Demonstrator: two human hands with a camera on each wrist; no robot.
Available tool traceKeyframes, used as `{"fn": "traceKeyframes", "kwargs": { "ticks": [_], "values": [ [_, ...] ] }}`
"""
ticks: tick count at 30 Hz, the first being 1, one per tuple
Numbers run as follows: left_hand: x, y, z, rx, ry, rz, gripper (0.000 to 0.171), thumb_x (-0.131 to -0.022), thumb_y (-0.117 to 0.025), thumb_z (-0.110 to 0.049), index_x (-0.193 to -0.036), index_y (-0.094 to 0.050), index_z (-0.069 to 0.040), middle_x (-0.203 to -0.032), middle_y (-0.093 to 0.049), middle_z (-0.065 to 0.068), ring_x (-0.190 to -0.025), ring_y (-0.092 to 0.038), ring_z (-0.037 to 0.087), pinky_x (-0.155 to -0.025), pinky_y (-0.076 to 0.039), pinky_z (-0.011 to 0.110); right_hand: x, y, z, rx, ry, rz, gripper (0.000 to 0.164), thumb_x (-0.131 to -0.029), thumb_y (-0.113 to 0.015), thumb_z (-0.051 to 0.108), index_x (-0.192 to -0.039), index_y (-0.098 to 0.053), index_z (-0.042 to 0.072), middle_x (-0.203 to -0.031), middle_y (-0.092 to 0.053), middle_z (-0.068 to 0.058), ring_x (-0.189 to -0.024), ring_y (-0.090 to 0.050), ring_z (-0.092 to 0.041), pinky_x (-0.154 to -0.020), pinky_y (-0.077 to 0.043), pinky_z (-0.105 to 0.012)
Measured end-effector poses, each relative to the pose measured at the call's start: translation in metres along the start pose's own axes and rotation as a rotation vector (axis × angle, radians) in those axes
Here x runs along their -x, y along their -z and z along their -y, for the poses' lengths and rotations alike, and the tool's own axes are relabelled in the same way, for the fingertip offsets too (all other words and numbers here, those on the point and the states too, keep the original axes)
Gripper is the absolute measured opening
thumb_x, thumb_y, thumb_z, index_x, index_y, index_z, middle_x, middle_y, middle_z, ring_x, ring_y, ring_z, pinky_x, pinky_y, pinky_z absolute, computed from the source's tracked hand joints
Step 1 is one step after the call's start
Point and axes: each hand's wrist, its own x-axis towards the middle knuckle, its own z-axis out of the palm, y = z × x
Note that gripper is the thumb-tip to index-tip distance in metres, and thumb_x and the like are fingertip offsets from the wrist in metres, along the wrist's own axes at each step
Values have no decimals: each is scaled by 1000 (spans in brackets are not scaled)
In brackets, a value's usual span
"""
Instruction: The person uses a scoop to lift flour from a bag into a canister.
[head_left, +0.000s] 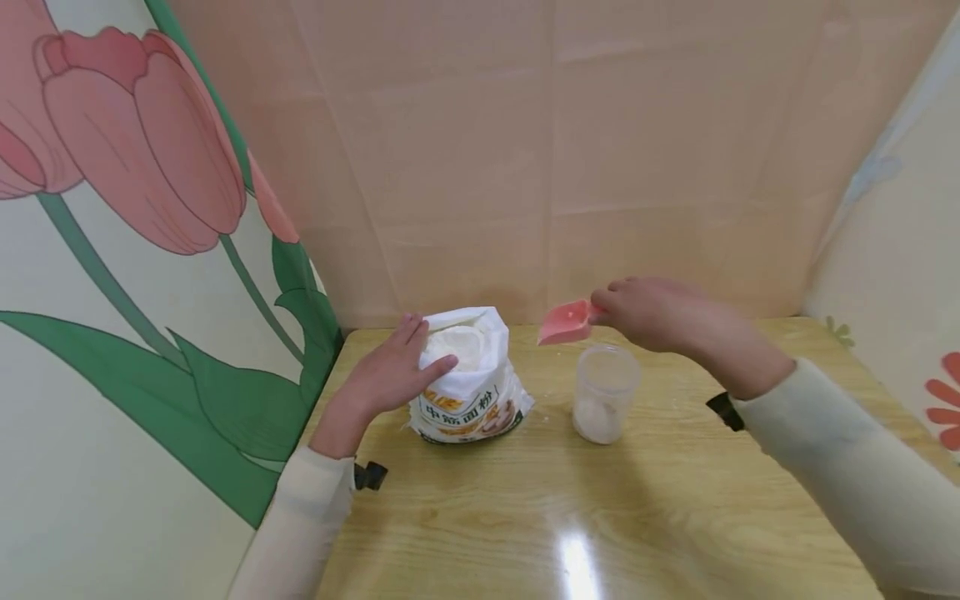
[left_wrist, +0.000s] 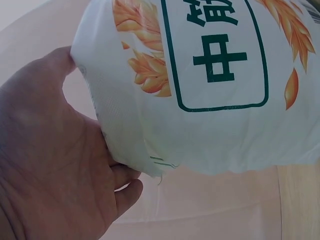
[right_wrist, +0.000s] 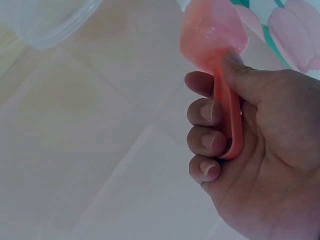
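In the head view a white bag of flour [head_left: 467, 408] stands open-topped, with flour [head_left: 457, 346] visible inside. My left hand [head_left: 390, 367] holds the bag's left side near the rim, its thumb across the front. The left wrist view shows that hand [left_wrist: 60, 135] against the side of the bag [left_wrist: 215, 135]. Around the handle of a pink scoop [head_left: 566, 322], the fingers of my right hand [head_left: 652, 315] are curled. White traces show in the scoop [right_wrist: 215, 35] in the right wrist view. Below and right of the scoop is a clear plastic jar [head_left: 606, 392] with white powder at its bottom.
Everything stands on a wood-grain table [head_left: 480, 517]. A pinkish covering [head_left: 555, 167] rises behind it, and a tulip-printed wall [head_left: 150, 333] borders the left. Another light wall [head_left: 892, 292] stands at the right. A few white specks lie between bag and jar.
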Motion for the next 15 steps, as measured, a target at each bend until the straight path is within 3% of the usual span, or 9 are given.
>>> {"fn": "traceKeyframes", "kwargs": {
  "ticks": [7, 15],
  "values": [
    [1, -1, 1, 8, -7, -9, 103, -95, -31, -79, -161, -16, 0, -170, -8, 15, -157, -2, 26, -123, -22, 49, -12, 3, 12, -13, 51, -74, 22, -104, -58, 28, -89, -60, 13, -83, -59, -3, -79, -58, -26, -73, -48, -47],
    [2, -1, 0, -1, -1, -5, 104, -95, -29, -80, -161, -15, -1, -170, -8, 14, -157, -3, 25, -123, -21, 49, -26, -1, 27, -17, 31, -65, 21, -104, -58, 32, -93, -60, 14, -85, -60, -3, -84, -60, -27, -75, -48, -46]
  ]
}}
